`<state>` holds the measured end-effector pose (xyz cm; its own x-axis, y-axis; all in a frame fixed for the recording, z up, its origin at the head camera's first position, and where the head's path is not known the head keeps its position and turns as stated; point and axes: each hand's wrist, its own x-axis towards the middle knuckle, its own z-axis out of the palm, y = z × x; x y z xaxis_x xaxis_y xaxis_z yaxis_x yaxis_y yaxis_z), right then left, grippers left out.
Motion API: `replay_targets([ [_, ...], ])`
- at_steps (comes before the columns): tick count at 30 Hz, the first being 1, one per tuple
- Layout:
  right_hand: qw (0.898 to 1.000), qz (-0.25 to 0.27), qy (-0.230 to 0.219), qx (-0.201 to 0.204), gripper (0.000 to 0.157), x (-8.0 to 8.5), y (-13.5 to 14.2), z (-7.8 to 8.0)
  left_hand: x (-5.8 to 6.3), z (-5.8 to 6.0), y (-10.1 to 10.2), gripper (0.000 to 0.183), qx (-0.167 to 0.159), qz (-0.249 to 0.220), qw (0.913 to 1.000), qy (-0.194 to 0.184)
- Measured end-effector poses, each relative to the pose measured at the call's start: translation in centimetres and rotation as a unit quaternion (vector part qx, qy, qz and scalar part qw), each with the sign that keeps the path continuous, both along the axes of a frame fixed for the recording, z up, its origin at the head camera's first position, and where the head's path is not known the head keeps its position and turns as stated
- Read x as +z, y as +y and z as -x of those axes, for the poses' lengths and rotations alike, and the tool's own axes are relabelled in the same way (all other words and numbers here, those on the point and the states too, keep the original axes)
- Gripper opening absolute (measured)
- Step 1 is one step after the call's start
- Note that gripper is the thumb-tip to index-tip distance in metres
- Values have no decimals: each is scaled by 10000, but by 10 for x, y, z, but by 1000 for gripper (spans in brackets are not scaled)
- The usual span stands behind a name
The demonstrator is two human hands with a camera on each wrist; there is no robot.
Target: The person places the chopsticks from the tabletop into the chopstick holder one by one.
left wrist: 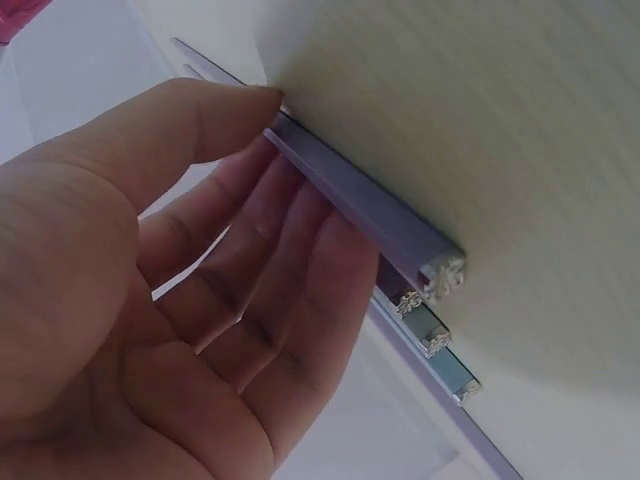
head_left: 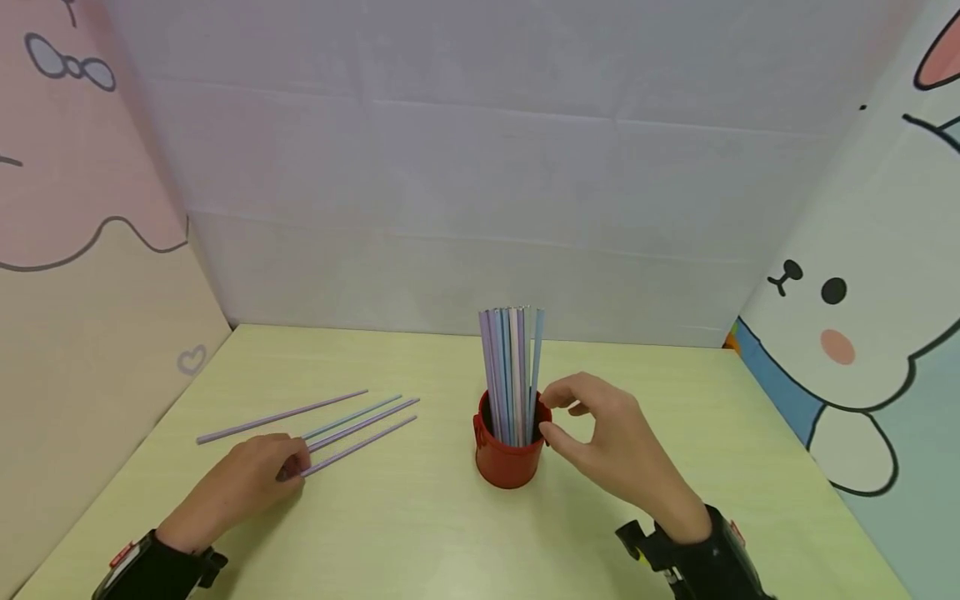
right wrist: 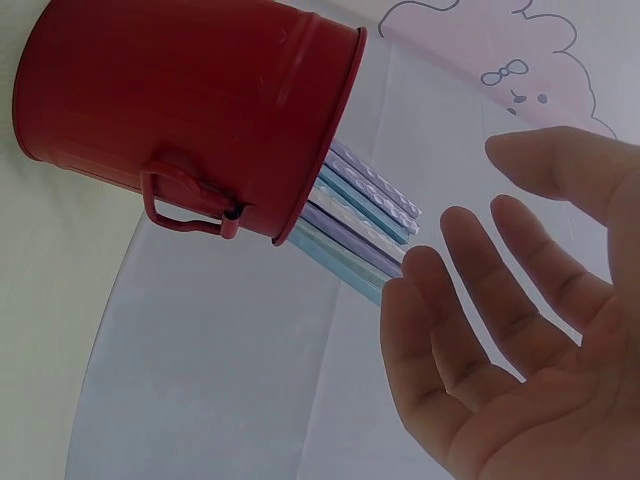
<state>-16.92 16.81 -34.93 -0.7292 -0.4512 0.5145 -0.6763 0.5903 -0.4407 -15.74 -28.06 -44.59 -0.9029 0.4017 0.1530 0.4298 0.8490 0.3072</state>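
Note:
Beside the sticks on the left of the table, my left hand (head_left: 251, 479) pinches a purple chopstick (left wrist: 365, 205) between thumb and fingers. Its patterned square end points out past the fingers in the left wrist view. A blue chopstick (head_left: 356, 415) and two more purple chopsticks lie just beyond it, partly hidden by the hand. At centre stands a red bucket (head_left: 508, 467) holding several purple, blue and white chopsticks (head_left: 504, 367) upright. Close to the bucket's right rim is my right hand (head_left: 611, 437), fingers loosely bent and holding nothing. The right wrist view shows a small red handle (right wrist: 185, 205) on the bucket's side.
A pale yellow wooden table (head_left: 420, 533) carries everything. Behind it rises a white cloth wall (head_left: 465, 183). Panels with cartoon drawings flank the left (head_left: 90, 333) and right (head_left: 862, 208) sides.

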Motion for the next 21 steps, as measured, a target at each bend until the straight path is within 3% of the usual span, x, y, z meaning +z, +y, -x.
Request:
replay_targets([
  [6, 10000, 12, 48, 40, 29, -1, 0, -1, 0, 2, 1, 20, -282, -66, 9988, -403],
  [10, 9998, 26, 102, 145, 28, 0, -2, -3, 6, -1, 7, 21, -613, -154, 9968, -499],
  [18, 9978, -85, 317, 575, 31, 6, -15, -17, 38, -18, 45, 22, -1631, -421, 9857, -73],
  [21, 9956, -166, 383, 838, 32, 4, -24, -24, 50, -23, 65, 22, -1837, -467, 9819, 16],
])
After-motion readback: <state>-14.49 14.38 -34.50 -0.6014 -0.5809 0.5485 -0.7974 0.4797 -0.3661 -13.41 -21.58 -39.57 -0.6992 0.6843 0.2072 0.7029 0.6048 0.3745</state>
